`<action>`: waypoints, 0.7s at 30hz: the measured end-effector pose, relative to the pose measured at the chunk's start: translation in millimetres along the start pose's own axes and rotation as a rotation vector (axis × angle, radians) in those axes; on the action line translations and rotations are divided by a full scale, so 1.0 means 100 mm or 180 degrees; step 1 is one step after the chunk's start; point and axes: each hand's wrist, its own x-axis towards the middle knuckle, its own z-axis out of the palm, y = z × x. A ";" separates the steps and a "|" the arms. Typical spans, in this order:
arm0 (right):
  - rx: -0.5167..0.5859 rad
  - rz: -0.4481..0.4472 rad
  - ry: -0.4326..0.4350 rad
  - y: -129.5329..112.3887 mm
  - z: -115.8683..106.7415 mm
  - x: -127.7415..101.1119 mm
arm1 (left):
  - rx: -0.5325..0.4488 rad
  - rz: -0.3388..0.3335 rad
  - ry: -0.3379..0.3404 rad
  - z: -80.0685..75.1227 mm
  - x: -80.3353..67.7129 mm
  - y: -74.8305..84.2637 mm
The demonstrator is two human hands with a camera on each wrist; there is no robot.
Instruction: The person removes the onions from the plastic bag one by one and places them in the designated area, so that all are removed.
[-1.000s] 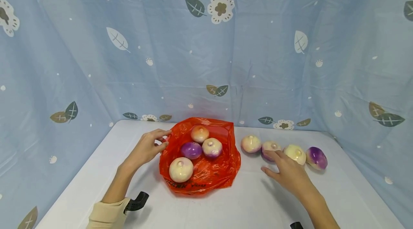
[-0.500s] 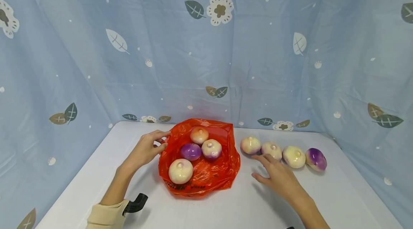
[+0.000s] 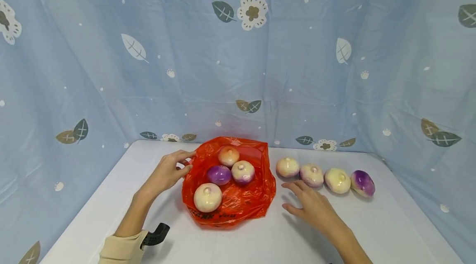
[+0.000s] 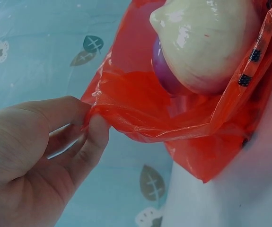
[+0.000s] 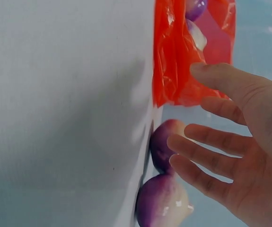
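A red plastic bag lies open on the white table with several cream and purple turnips inside, among them a cream one and a purple one. My left hand pinches the bag's left edge between thumb and finger; the left wrist view shows this pinch on the bag. My right hand hovers open, fingers spread, just right of the bag and just in front of a row of several turnips. It holds nothing. The right wrist view shows the open right hand beside two turnips.
A blue curtain printed with leaves and flowers closes off the back and both sides. A cream sleeve and a black wrist mount sit at my left forearm. Bare tabletop lies in front of the bag.
My right hand has drawn left and back from the row of turnips toward the bag, still holding nothing. The left hand keeps its pinch on the bag edge.
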 end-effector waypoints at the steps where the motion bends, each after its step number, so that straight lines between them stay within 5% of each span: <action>1: 0.0003 -0.0004 -0.0014 -0.01 0.00 0.00 | 0.0006 0.0005 -0.0002 0.00 0.00 0.00; 13: -0.0075 -0.0161 -0.0049 -0.13 0.05 0.03 | 0.0013 0.0044 -0.0005 0.02 0.00 -0.02; 21: 0.0259 -0.0187 -0.0060 -0.19 0.00 0.04 | -0.0041 0.0063 -0.0012 0.00 0.01 -0.02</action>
